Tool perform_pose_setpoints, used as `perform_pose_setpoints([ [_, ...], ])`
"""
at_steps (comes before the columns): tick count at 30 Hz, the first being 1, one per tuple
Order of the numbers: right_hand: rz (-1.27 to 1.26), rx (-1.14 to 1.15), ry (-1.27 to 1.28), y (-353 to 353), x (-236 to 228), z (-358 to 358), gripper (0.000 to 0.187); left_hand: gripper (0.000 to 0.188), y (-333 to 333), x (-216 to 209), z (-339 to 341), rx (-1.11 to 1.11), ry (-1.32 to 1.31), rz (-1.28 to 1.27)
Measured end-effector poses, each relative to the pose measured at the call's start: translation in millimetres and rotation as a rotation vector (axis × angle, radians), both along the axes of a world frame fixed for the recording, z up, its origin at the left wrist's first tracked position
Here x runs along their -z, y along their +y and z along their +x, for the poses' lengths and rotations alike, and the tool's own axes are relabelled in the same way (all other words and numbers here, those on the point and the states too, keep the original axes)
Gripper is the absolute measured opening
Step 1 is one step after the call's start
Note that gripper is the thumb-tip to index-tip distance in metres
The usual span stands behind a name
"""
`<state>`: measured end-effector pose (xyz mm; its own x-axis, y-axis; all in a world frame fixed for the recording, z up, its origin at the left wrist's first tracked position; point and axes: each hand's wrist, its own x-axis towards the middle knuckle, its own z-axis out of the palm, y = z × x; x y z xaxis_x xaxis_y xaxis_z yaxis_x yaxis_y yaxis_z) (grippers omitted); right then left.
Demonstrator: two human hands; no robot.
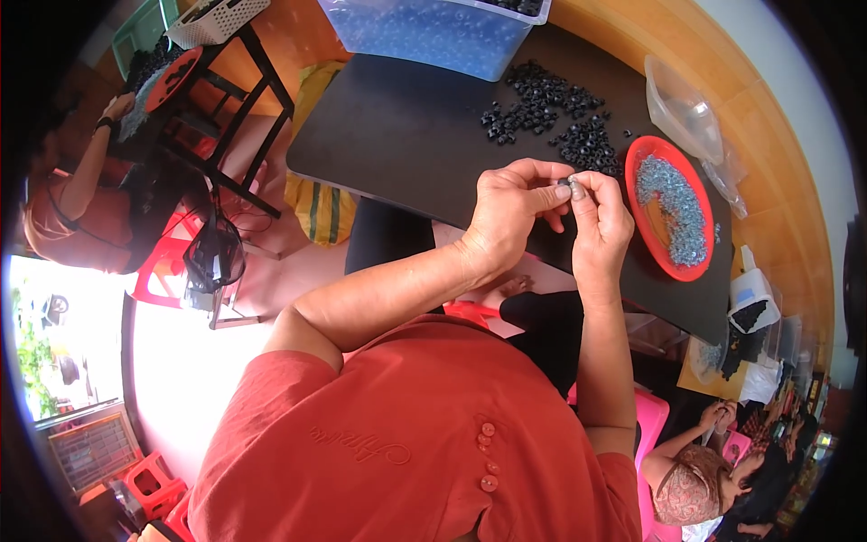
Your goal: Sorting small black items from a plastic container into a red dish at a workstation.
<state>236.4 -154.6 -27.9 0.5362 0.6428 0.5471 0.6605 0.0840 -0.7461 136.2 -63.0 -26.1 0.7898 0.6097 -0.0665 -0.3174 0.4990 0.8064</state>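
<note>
My left hand [510,212] and my right hand [601,221] meet fingertip to fingertip over the near edge of the dark table [388,126]. Between my left thumb and forefinger is a small black part [564,182], mostly covered. The fingers of my right hand are pinched against it; whatever they hold is too small and hidden to name. Just beyond my hands lies a loose heap of small black ring-like parts [542,104]. To the right of my right hand is a red oval tray [636,217] with many tiny clear bluish pieces [673,203].
A clear bluish plastic bin [424,41] stands on the table's far side. A transparent plastic container [682,104] lies behind the tray. At left, another person [86,208] works at a second table; one more person [695,479] sits at lower right. A yellow sack [316,203] stands beside my table.
</note>
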Motion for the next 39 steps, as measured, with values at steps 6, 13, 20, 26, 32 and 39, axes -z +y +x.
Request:
perform_pose_setpoints([
  [6,-0.006,0.074,-0.125,-5,-4,12,0.008,0.019,12,3,3,-0.010,-0.079,-0.171],
  [13,-0.050,0.079,-0.416,3,-8,7,0.008,0.020,12,0,7,-0.025,-0.130,-0.192],
  [20,-0.070,0.098,-0.459,6,-3,5,0.009,0.020,9,6,8,-0.050,-0.061,0.002],
  [26,-0.106,0.032,-0.431,-1,-14,12,0.008,0.014,16,7,2,-0.036,-0.019,0.047],
  [32,-0.167,-0.026,-0.538,1,-26,12,0.007,0.011,19,7,0,0.055,-0.075,-0.073],
  [39,-0.241,-0.028,-0.645,3,-36,10,0.005,0.009,26,12,3,0.075,-0.175,-0.140],
])
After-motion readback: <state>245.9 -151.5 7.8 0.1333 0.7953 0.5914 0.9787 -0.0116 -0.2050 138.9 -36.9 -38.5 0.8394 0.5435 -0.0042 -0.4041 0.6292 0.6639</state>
